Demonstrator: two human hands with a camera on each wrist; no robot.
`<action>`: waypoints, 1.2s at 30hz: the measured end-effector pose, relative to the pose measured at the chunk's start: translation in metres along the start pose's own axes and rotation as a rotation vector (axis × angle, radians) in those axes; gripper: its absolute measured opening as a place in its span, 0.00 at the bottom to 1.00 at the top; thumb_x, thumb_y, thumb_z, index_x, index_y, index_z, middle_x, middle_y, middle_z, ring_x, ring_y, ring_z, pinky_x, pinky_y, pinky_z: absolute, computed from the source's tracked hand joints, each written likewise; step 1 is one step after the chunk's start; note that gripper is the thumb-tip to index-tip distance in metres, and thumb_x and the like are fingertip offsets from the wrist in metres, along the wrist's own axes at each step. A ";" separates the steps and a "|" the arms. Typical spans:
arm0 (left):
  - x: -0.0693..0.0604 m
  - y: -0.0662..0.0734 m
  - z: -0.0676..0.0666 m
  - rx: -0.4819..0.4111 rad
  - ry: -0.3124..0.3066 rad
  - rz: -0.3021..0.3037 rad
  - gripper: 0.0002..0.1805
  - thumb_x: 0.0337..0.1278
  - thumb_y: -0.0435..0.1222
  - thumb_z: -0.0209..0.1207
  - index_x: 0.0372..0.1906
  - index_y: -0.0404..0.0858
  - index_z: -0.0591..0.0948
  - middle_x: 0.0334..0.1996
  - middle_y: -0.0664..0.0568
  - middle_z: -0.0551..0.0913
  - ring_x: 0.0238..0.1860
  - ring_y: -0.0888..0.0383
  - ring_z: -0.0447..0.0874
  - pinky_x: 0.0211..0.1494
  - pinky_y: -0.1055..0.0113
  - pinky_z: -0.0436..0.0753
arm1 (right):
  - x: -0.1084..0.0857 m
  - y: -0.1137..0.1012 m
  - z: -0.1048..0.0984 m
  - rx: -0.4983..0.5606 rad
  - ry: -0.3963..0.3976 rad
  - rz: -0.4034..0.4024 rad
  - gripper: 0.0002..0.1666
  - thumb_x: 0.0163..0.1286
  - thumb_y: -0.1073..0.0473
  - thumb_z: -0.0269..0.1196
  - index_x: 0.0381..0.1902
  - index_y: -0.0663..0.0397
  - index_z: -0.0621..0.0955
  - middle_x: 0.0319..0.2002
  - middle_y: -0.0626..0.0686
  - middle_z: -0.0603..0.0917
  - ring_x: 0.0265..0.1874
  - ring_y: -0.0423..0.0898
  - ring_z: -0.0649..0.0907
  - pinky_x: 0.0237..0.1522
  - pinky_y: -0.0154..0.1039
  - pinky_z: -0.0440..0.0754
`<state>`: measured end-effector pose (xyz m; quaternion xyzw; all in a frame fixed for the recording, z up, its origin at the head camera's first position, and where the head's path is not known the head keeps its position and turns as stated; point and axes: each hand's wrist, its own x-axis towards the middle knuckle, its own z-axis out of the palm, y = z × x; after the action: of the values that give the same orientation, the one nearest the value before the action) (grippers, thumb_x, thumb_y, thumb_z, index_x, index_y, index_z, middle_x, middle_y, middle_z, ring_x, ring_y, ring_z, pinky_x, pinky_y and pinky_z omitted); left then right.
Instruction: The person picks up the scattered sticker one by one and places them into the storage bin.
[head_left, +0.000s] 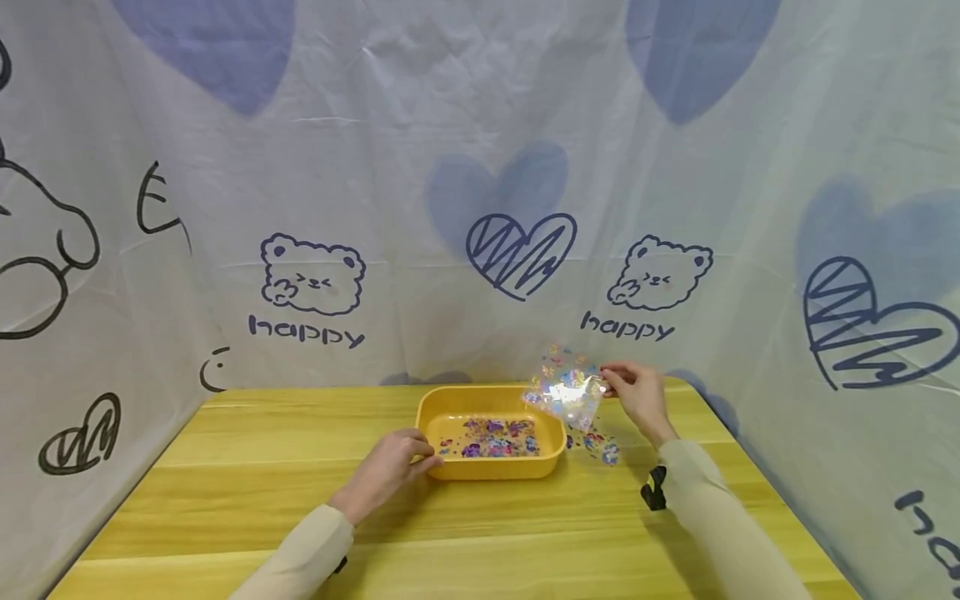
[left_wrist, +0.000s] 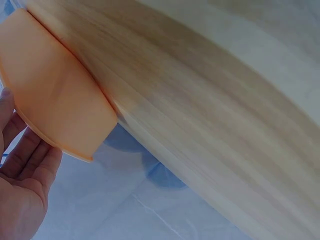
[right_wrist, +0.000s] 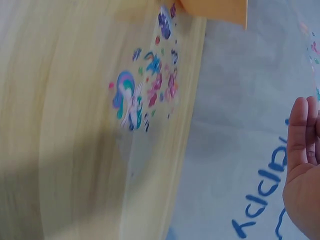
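A yellow rectangular tray (head_left: 495,470) stands near the table's far edge, with colourful stickers (head_left: 498,437) inside on its floor. At its left end my left hand (head_left: 388,467) grips the rim; the left wrist view shows the fingers (left_wrist: 37,155) at the edge of the tray's wall (left_wrist: 60,85). My right hand (head_left: 637,396) pinches the right edge of a clear, shiny sticker sheet (head_left: 566,392) and holds it raised and tilted over the tray's right end. In the right wrist view the right hand (right_wrist: 304,165) shows at the edge, and the pinch is out of frame.
A clear sheet of cartoon pony stickers (right_wrist: 150,85) lies on the table right of the tray. The wood-grain table (head_left: 480,542) extends toward me. Behind it hangs a white curtain (head_left: 420,333) with blue hearts and bears. A dark band (head_left: 654,488) is on the right wrist.
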<state>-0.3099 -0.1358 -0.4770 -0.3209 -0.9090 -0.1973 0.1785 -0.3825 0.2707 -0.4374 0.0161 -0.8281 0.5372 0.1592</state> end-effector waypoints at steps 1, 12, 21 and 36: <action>0.000 0.000 0.000 0.001 0.000 -0.001 0.07 0.55 0.41 0.68 0.31 0.41 0.90 0.31 0.54 0.85 0.31 0.63 0.83 0.35 0.77 0.82 | 0.000 -0.002 0.002 -0.017 0.002 0.001 0.14 0.72 0.64 0.60 0.51 0.66 0.81 0.46 0.66 0.85 0.30 0.39 0.84 0.38 0.36 0.87; 0.001 0.002 -0.002 -0.009 -0.008 -0.012 0.07 0.54 0.41 0.68 0.31 0.41 0.90 0.30 0.55 0.85 0.30 0.64 0.82 0.34 0.78 0.81 | -0.003 -0.016 0.034 -0.114 -0.011 -0.041 0.11 0.71 0.61 0.61 0.47 0.61 0.85 0.41 0.61 0.87 0.28 0.44 0.83 0.31 0.31 0.84; 0.001 0.001 -0.002 -0.010 0.002 -0.008 0.07 0.54 0.41 0.68 0.30 0.41 0.90 0.29 0.55 0.85 0.30 0.64 0.82 0.34 0.78 0.81 | -0.009 -0.033 0.067 -0.188 -0.132 -0.046 0.11 0.73 0.63 0.59 0.48 0.59 0.85 0.40 0.57 0.87 0.30 0.44 0.84 0.36 0.40 0.86; 0.001 0.001 0.000 0.005 0.040 0.016 0.06 0.53 0.39 0.69 0.29 0.40 0.90 0.28 0.55 0.85 0.30 0.64 0.82 0.34 0.76 0.82 | -0.016 -0.041 0.096 -0.186 -0.226 -0.041 0.10 0.73 0.67 0.58 0.44 0.61 0.85 0.37 0.56 0.87 0.35 0.55 0.86 0.35 0.41 0.86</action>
<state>-0.3095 -0.1347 -0.4762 -0.3236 -0.9031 -0.2002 0.1989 -0.3830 0.1648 -0.4414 0.0787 -0.8865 0.4496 0.0768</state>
